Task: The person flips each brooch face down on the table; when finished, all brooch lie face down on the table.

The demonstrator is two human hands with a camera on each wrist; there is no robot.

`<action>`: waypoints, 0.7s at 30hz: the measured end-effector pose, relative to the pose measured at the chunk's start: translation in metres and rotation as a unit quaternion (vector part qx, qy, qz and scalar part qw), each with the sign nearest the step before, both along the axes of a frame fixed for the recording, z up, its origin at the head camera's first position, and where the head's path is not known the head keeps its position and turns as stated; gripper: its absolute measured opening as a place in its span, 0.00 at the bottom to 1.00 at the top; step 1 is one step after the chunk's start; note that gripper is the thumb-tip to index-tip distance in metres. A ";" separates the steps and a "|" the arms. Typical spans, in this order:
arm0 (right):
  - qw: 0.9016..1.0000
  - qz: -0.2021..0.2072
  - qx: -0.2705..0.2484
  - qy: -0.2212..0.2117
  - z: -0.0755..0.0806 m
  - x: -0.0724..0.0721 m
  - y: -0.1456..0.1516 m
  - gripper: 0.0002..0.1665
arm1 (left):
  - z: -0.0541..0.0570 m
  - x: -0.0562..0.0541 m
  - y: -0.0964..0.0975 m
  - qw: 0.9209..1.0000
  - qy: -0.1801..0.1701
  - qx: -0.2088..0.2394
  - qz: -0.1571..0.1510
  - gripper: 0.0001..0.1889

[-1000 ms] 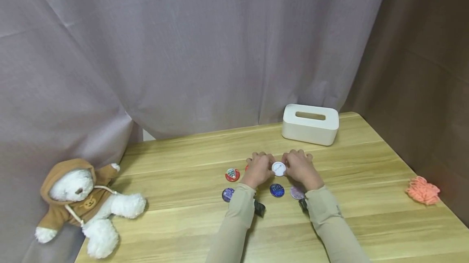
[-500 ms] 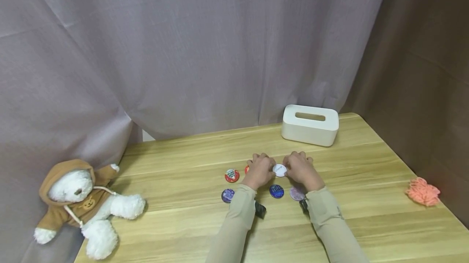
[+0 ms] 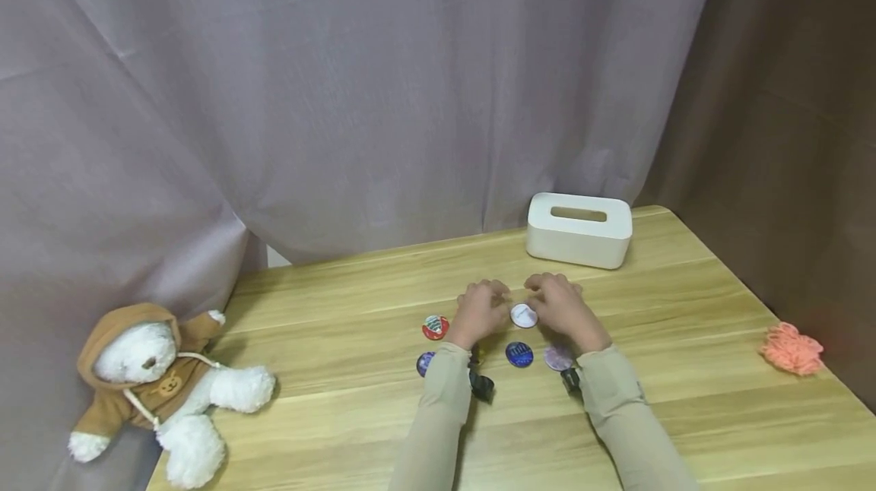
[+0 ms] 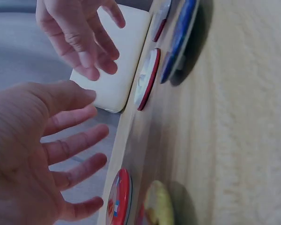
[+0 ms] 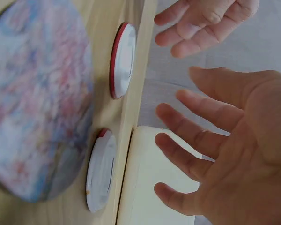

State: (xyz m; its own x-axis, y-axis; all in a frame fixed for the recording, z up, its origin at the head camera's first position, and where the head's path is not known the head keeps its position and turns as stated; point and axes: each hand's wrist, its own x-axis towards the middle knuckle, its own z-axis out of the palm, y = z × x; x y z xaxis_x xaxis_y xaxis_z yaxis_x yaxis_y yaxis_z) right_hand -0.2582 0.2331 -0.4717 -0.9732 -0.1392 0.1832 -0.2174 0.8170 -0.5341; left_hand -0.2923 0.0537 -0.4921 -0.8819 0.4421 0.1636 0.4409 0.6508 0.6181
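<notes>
A round button badge [image 3: 524, 315] lies on the table with its white pin side up; its red rim shows in the left wrist view. My left hand [image 3: 481, 311] hovers just left of it, fingers spread and holding nothing. To its right, my right hand [image 3: 563, 308] is also off the badge, fingers loosely extended. A second white-backed badge [image 5: 101, 171] appears in the right wrist view, hidden by my right hand in the head view. Nearer me lie a dark blue badge [image 3: 519, 354] and a lilac badge [image 3: 557, 358].
Left of my hands are a red badge with a tree [image 3: 435, 327] and a purple badge [image 3: 425, 363]. A yellow badge [image 4: 160, 206] lies below my left hand. A white tissue box [image 3: 579, 231], a teddy bear [image 3: 164, 392] and coral yarn [image 3: 791, 349] stand around.
Both hands held the white-backed badge at its edges earlier. Now they have let go and lifted slightly away, leaving it flat on the table.
</notes>
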 end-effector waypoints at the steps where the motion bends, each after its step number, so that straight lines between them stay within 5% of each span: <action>1: 1.000 0.000 -0.008 0.006 0.000 0.000 0.000 0.19 | 0.000 0.000 0.000 1.000 -0.004 0.012 0.001 0.16; 7: 0.998 -0.009 -0.063 0.027 0.001 0.000 -0.002 0.22 | 0.002 -0.001 -0.004 0.998 -0.025 0.066 0.003 0.17; 21: 0.997 0.021 -0.074 0.008 0.007 -0.001 -0.026 0.23 | 0.010 -0.001 -0.027 0.999 -0.028 0.035 0.012 0.20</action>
State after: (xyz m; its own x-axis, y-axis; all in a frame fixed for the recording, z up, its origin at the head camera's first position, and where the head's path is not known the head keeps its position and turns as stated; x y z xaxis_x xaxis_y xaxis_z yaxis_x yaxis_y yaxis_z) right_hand -0.2593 0.2076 -0.4645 -0.9640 -0.1502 0.2194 -0.2588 0.7195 -0.6445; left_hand -0.2931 0.0269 -0.4823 -0.9006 0.4105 0.1429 0.3891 0.6146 0.6862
